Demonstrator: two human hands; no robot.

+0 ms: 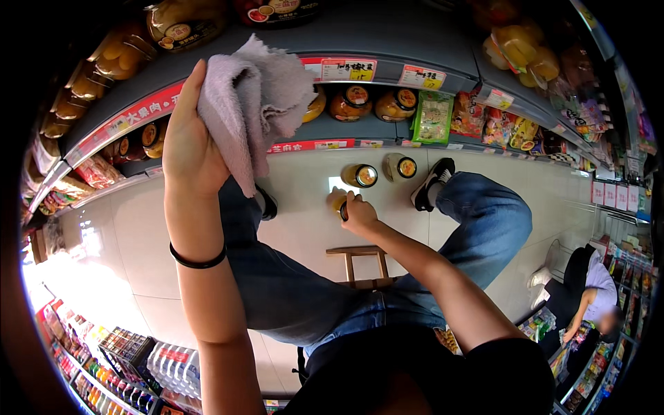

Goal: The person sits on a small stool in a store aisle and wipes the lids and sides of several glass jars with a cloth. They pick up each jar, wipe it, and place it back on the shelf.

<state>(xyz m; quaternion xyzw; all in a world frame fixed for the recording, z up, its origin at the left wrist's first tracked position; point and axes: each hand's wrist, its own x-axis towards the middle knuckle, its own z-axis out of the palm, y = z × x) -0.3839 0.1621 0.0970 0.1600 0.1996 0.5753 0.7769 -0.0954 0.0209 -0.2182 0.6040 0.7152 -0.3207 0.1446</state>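
Observation:
My left hand is raised in front of the shelf unit, holding a crumpled pale lilac cloth. Lower down, near the floor between my legs, my right hand grips a small glass jar by its lid. Just beyond that jar, a glass jar with yellowish contents rests on the tiled floor. Beside it, to the right, stands a paler glass jar with a dark-rimmed lid.
Shelves hold jars of preserved fruit and bagged snacks. A wooden stool is beneath me. Another person crouches or sits by shelving at the right. Wrapped bottle packs stand at lower left.

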